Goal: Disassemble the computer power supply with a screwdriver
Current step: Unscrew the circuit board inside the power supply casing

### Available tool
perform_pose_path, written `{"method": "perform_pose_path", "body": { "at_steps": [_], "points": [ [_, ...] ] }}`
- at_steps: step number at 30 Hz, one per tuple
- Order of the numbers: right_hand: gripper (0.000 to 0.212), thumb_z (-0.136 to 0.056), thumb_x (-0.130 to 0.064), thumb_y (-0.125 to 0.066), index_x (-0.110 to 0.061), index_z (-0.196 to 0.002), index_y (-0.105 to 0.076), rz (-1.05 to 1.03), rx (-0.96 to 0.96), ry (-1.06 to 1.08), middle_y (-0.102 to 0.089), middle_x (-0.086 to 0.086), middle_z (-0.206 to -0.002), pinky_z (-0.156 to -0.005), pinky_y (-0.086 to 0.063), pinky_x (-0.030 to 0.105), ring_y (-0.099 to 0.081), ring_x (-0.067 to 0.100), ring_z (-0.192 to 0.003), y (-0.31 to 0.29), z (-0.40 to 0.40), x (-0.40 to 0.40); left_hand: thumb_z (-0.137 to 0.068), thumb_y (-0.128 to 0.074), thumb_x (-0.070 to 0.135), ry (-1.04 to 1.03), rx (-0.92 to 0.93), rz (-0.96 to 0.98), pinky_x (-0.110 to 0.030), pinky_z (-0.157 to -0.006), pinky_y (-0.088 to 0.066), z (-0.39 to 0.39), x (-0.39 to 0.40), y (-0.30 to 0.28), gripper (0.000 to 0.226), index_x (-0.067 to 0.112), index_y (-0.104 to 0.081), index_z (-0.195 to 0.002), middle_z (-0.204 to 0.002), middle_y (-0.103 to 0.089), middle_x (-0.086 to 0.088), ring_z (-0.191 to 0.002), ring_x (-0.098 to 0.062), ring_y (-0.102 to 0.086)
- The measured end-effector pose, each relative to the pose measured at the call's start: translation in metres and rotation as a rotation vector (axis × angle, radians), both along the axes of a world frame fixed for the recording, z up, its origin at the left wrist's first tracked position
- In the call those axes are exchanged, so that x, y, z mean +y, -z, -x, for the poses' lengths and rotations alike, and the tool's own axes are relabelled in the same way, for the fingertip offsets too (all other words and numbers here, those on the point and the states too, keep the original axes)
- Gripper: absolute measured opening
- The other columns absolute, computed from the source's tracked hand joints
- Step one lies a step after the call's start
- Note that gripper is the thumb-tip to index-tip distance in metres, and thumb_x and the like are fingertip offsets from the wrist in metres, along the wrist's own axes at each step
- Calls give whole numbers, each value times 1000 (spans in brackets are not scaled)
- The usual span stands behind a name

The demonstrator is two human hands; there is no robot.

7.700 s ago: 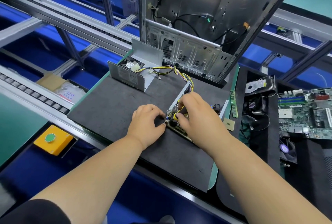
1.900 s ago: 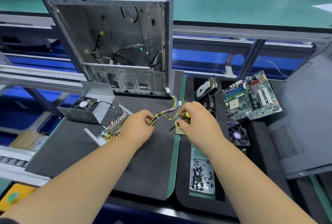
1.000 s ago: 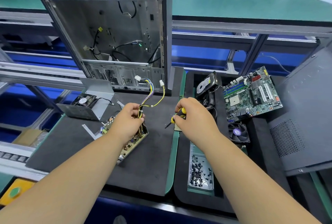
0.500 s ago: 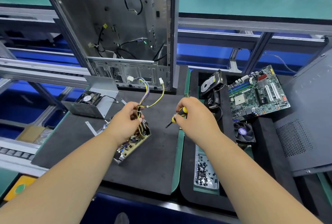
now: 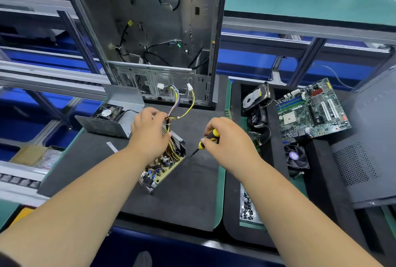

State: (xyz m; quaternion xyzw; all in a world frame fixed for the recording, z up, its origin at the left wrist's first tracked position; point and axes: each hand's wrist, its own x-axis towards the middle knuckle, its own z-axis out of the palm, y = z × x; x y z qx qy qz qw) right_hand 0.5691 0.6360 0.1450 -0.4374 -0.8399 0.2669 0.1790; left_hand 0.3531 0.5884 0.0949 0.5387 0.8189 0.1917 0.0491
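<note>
At frame centre, the left hand [image 5: 150, 136] grips the wire bundle [image 5: 174, 106] of the power supply board [image 5: 165, 167], lifting it tilted off the black mat [image 5: 192, 191]. Just right, the right hand [image 5: 227, 138] pinches a yellow-and-black screwdriver [image 5: 206, 140].

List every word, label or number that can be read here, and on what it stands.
None can be read.
Round white label on the silver hard drive: print too small.
Round sticker on the black fan in the grey metal housing: blurred.
Markings on the green motherboard: too small.

Bare power supply board [image 5: 165, 168] tilted on black mat, wire bundle [image 5: 174, 108] raised, yellow-black screwdriver [image 5: 205, 141] alongside.
</note>
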Motion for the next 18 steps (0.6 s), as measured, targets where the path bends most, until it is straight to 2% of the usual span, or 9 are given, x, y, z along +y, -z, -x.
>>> {"method": "perform_pose_path", "body": {
  "at_steps": [4,6,9,12,16,18],
  "points": [
    [13,-89,-29,-66,-28,-88,-54,-27,-19,-12,-53,-9,-94,-74,-48,34,-52,11,-77,4,13,-5,-88,-62,50,-9,-38,101,-46,-113,-23,8,1,1,62,30,-40,-142,-145,-29,-9,-134,-33,-25],
    [13,-90,-29,-66,-28,-89,-53,-49,-45,-20,-52,-9,-94,-72,-47,33,-52,11,-75,7,20,-7,-87,-59,59,-32,-85,155,-48,-114,-24,13,2,3,75,28,-31,-149,-148,-27,-11,-137,-34,-26],
    [15,-90,-30,-66,-31,-89,-51,-72,-87,-22,-52,-9,-96,-72,-48,34,-52,13,-76,8,28,-10,-85,-56,67,-41,-143,196,-47,-115,-26,18,2,6,89,22,-21,-153,-152,-28,-13,-140,-34,-28],
    [14,-91,-29,-65,-30,-90,-51,-66,-108,-18,-51,-9,-97,-73,-51,38,-54,15,-78,9,32,-12,-76,-51,80,-31,-202,266,-47,-116,-23,18,0,11,105,25,-9,-156,-157,-24,-13,-145,-32,-24],
    [10,-91,-27,-64,-26,-94,-55,-62,-122,-15,-52,-9,-99,-76,-51,40,-57,17,-83,10,34,-12,-48,-47,99,35,-69,397,-46,-117,-18,13,-4,19,137,37,16,-153,-159,-16,-12,-146,-33,-18],
    [10,-91,-27,-64,-25,-95,-55,-69,-122,-14,-53,-8,-100,-76,-51,39,-57,17,-82,10,35,-12,-49,-52,97,38,-21,399,-46,-117,-16,12,-5,22,139,39,21,-151,-158,-14,-13,-146,-33,-17]
  ]
}}
